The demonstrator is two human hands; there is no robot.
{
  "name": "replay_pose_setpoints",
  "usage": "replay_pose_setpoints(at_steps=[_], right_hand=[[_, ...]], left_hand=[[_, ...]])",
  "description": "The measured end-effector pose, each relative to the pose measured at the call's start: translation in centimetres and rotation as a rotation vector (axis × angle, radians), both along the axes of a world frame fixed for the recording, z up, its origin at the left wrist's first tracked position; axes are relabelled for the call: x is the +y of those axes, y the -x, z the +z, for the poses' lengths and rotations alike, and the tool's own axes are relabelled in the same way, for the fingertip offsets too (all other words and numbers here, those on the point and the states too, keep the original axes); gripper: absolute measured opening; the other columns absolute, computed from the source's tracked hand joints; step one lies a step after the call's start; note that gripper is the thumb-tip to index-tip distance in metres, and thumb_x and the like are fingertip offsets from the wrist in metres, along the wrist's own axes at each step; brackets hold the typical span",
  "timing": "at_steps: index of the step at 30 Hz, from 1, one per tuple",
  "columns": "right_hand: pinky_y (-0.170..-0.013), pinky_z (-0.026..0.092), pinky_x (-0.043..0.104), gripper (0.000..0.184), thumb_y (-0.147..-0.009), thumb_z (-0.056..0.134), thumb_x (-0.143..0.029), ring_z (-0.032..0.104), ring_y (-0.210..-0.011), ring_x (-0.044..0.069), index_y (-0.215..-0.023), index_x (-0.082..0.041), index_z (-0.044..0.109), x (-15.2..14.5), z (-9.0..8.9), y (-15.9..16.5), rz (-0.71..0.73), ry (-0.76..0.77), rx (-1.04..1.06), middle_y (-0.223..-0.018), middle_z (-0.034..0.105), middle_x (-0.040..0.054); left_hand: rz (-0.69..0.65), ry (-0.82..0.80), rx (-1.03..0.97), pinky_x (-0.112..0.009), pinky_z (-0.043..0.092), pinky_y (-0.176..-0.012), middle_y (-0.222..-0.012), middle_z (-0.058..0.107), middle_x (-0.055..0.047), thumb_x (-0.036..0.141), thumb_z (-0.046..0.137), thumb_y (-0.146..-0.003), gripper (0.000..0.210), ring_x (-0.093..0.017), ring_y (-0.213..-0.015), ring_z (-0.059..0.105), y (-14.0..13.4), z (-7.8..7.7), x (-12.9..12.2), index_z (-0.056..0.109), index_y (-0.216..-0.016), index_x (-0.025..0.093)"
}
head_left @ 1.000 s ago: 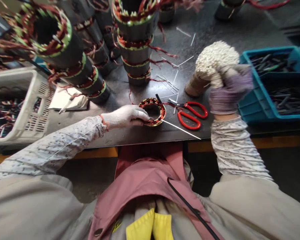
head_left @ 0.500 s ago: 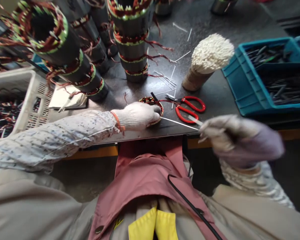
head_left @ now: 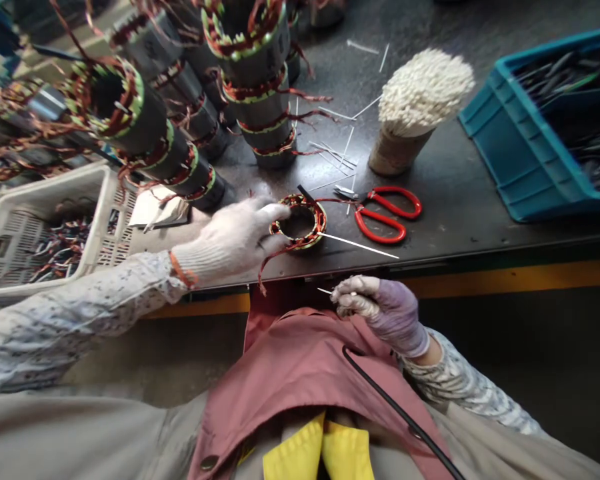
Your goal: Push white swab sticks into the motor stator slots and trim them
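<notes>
A short motor stator [head_left: 321,220] with a ring of copper-red windings and a yellow-green edge lies on the dark bench. My gloved left hand [head_left: 240,233] is at its left side, fingers apart, with the fingertips at the rim. Red lead wires [head_left: 270,260] hang from its front left. From the right side of the stator a stiff white cord [head_left: 360,245] sticks out, its far end free. Below the bench edge, my gloved right hand [head_left: 375,303] is closed in a pinch on a thin pale tool [head_left: 324,290], of which only the pointed tip shows.
Red-handled cutters [head_left: 387,233] lie right of the stator. Behind are loose white cord pieces [head_left: 337,153] and a tub packed with white cords [head_left: 425,93]. Stacked stators [head_left: 260,100] rise behind left. A blue bin [head_left: 505,160] stands right, a white crate [head_left: 100,220] left.
My left hand has slid left off the stator, uncovering its opening. My right hand has moved left and down, away from the white cord's end. The view has shifted slightly.
</notes>
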State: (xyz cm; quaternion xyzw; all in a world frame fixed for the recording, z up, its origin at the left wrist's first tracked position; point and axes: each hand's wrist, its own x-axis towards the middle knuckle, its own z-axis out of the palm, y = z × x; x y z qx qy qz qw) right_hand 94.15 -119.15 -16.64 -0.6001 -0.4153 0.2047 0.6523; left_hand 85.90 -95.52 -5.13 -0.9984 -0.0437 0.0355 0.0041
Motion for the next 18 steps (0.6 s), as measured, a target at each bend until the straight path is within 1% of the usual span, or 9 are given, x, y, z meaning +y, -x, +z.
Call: replay_pose_setpoints(at_steps=[1, 2, 4, 6, 9, 11, 13, 15, 18], right_hand=[[-0.059, 0.062, 0.025, 0.013, -0.087, 0.067, -0.024, 0.071, -0.063, 0.014, -0.099, -0.022, 0.073, -0.2, 0.3, 0.1, -0.011, -0.017, 0.067, -0.086, 0.076, 0.0027], [-0.061, 0.063, 0.026, 0.015, -0.087, 0.067, -0.021, 0.071, -0.067, 0.015, -0.101, -0.023, 0.074, -0.4, 0.5, 0.2, -0.015, -0.04, 0.102, -0.088, 0.076, 0.0025], [-0.066, 0.065, 0.029, 0.022, -0.087, 0.066, -0.016, 0.073, -0.076, 0.016, -0.105, -0.026, 0.074, -0.8, 1.1, 0.4, -0.004, -0.097, 0.107, -0.095, 0.075, 0.0024], [-0.068, 0.065, 0.031, 0.03, -0.086, 0.064, -0.01, 0.073, -0.083, 0.018, -0.109, -0.028, 0.073, -1.4, 1.5, 0.6, 0.014, -0.146, 0.082, -0.1, 0.075, 0.0031], [-0.07, 0.066, 0.035, 0.036, -0.085, 0.063, -0.006, 0.073, -0.086, 0.02, -0.109, -0.029, 0.073, -2.4, 1.7, 0.7, 0.003, -0.191, 0.051, -0.103, 0.075, 0.0041], [-0.076, 0.066, 0.036, 0.036, -0.084, 0.063, -0.006, 0.074, -0.09, 0.021, -0.109, -0.03, 0.073, -2.6, 1.5, 0.7, 0.011, -0.201, 0.021, -0.105, 0.075, 0.0042], [-0.079, 0.065, 0.036, 0.034, -0.084, 0.063, -0.007, 0.073, -0.094, 0.022, -0.109, -0.029, 0.073, -2.6, 1.1, 0.8, 0.051, -0.183, -0.015, -0.107, 0.075, 0.0053], [-0.081, 0.064, 0.034, 0.031, -0.085, 0.063, -0.009, 0.073, -0.096, 0.022, -0.108, -0.026, 0.072, -2.4, 0.7, 1.0, 0.084, -0.163, -0.043, -0.106, 0.075, 0.0072], [-0.083, 0.063, 0.034, 0.025, -0.086, 0.063, -0.012, 0.073, -0.098, 0.022, -0.107, -0.024, 0.072, -2.2, 0.0, 1.5, 0.087, -0.141, -0.061, -0.107, 0.075, 0.0093]], left_hand=[[-0.012, -0.067, -0.011, -0.034, 0.05, -0.086, -0.124, 0.064, -0.01, 0.04, 0.057, -0.089, 0.043, -0.025, -0.103, 0.064, -0.2, -0.2, -0.7, 0.059, -0.127, 0.021], [-0.062, -0.135, 0.011, -0.038, 0.048, -0.089, -0.124, 0.064, -0.012, 0.037, 0.057, -0.09, 0.042, -0.027, -0.107, 0.063, -0.6, -0.6, -1.1, 0.058, -0.127, 0.018], [-0.191, -0.224, 0.095, -0.04, 0.047, -0.091, -0.11, 0.07, -0.014, 0.021, 0.05, -0.093, 0.032, -0.028, -0.102, 0.066, -1.5, -2.2, -0.9, 0.062, -0.121, 0.013], [-0.324, -0.167, 0.121, -0.038, 0.048, -0.09, -0.099, 0.073, -0.01, 0.015, 0.045, -0.095, 0.034, -0.023, -0.095, 0.068, -1.8, -4.1, 0.6, 0.062, -0.124, 0.016], [-0.356, 0.006, -0.042, -0.034, 0.05, -0.089, -0.108, 0.074, -0.007, 0.024, 0.05, -0.096, 0.029, -0.02, -0.1, 0.069, -0.9, -6.3, 3.1, 0.065, -0.121, 0.023], [-0.351, 0.072, -0.154, -0.036, 0.049, -0.096, -0.12, 0.07, -0.009, 0.028, 0.054, -0.094, 0.029, -0.02, -0.111, 0.065, 0.1, -6.9, 3.9, 0.065, -0.121, 0.022], [-0.372, 0.064, -0.19, -0.04, 0.047, -0.102, -0.127, 0.066, -0.011, 0.025, 0.053, -0.094, 0.031, -0.021, -0.118, 0.062, 0.6, -7.1, 4.3, 0.063, -0.123, 0.02], [-0.418, 0.029, -0.171, -0.041, 0.046, -0.103, -0.126, 0.067, -0.011, 0.021, 0.048, -0.096, 0.029, -0.02, -0.119, 0.062, 0.7, -7.1, 4.7, 0.065, -0.12, 0.021], [-0.501, 0.034, -0.145, -0.038, 0.048, -0.1, -0.118, 0.072, -0.006, 0.024, 0.043, -0.099, 0.028, -0.018, -0.115, 0.064, 0.2, -7.3, 5.8, 0.069, -0.111, 0.024]])
